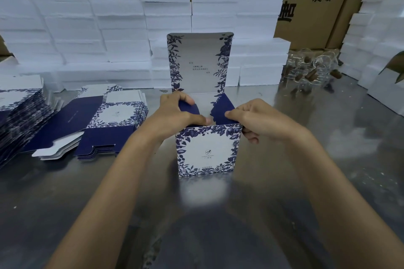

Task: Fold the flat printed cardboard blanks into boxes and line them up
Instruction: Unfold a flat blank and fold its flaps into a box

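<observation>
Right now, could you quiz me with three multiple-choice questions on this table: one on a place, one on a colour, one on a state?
1. Where do the flat blanks lie from the box?
A left
B right
C inside it

2. What colour are the side flaps?
A red
B navy
C yellow

3. How is the lid?
A shut
B torn off
C standing open

Answers:
1 A, the stacks lie beside the left hand.
2 B, both hands pinch dark blue flaps; the right hand holds one.
3 C, it stands upright behind.
</observation>
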A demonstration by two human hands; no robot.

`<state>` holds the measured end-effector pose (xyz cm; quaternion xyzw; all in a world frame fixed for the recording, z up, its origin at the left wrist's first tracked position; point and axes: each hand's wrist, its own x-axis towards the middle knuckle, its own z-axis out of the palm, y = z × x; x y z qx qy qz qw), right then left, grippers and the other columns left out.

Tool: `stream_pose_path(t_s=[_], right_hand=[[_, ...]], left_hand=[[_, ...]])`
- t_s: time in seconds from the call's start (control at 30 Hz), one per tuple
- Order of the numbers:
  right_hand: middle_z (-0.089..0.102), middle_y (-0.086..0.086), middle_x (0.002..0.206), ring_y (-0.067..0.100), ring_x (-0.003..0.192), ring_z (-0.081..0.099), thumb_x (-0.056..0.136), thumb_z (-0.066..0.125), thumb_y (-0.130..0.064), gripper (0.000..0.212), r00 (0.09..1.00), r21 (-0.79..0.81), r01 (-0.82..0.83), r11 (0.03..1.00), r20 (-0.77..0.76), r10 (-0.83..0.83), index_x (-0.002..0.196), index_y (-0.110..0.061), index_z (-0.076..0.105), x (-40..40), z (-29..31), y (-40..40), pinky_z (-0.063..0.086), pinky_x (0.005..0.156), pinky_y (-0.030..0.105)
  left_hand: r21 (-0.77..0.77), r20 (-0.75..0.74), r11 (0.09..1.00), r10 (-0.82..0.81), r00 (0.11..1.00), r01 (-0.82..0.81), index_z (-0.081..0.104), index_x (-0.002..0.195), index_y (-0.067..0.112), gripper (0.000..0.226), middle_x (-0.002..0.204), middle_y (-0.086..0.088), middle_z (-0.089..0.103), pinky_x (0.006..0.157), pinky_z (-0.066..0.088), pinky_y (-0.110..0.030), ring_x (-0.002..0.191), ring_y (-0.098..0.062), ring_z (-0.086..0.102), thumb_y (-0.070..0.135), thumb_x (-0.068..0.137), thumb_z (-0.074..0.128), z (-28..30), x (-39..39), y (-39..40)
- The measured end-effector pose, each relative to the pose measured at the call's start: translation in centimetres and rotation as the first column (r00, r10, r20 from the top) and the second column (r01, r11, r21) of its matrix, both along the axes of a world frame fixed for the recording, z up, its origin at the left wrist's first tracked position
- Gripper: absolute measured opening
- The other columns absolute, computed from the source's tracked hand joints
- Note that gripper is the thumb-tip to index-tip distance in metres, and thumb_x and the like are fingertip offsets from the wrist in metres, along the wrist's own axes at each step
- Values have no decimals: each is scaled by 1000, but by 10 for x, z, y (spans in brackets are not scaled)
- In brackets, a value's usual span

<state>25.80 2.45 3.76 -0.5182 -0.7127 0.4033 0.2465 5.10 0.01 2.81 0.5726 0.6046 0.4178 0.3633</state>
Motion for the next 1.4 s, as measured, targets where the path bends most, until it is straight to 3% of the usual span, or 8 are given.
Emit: stream_pose_path(t_s=[0.13,0.3,0.47,0.63,0.77,0.87,1.17,1.4], right_hand=[[33,-5,42,15,38,31,100,57,-46,51,998,-19,-18,1000,64,19,61,-17,40,-1,10,8,35,42,20],[32,-3,48,14,41,29,104,52,-32,52,999,106,7,994,40,-11,58,-21,32,-6,2,15,28,41,19],[34,-7,43,13,38,29,100,56,-45,52,992,142,105,984,58,-114,59,-19,37,-8,5,19,24,37,17],[35,-4,57,11,43,29,100,56,-30,30,965,68,199,978,-185,-184,77,-14,46,-16,-6,20,21,40,17],[59,-2,86,12,70,56,94,65,-23,7,884,90,339,937,-372,-284,98,-19,61,-22,-11,17,44,53,20],[62,0,112,13,94,62,100,56,-15,27,817,2,237,972,-542,-198,117,-36,60,-23,-18,15,53,78,22],[74,-19,89,-5,79,66,99,50,-20,26,802,38,287,957,-557,-218,92,-24,74,-18,-27,12,48,83,30],[61,-3,78,12,72,52,85,60,-19,12,941,18,206,978,-278,-193,90,-16,70,-32,16,29,39,65,22]], left_hand=[[-4,-26,999,-54,998,54,56,102,26,45,131,-4,45,89,48,-30,112,-17,55,23,71,89,1,-3,0],[-8,-61,997,-77,995,77,57,103,27,41,128,2,41,94,46,-29,107,-10,51,25,75,87,2,-6,1],[-4,-49,999,-49,998,49,55,104,27,39,128,-1,45,80,43,-27,103,-11,54,25,77,84,2,-5,1],[12,157,1000,6,988,-8,52,102,29,27,123,-7,57,75,51,-34,88,-20,65,26,88,74,-1,-4,-3],[133,390,971,131,911,-197,42,118,30,32,123,-4,60,78,55,-31,89,-15,66,17,97,63,-10,1,-4],[167,527,971,58,848,-170,46,128,39,40,108,3,69,68,56,-24,81,-11,70,10,101,53,-13,3,-3],[81,483,977,134,865,-196,71,90,29,15,99,10,74,72,50,-29,86,-7,68,25,93,57,-14,-4,-3],[-1,39,997,73,997,-74,61,93,24,6,89,6,63,50,44,-19,71,-9,57,18,90,60,25,4,21]])
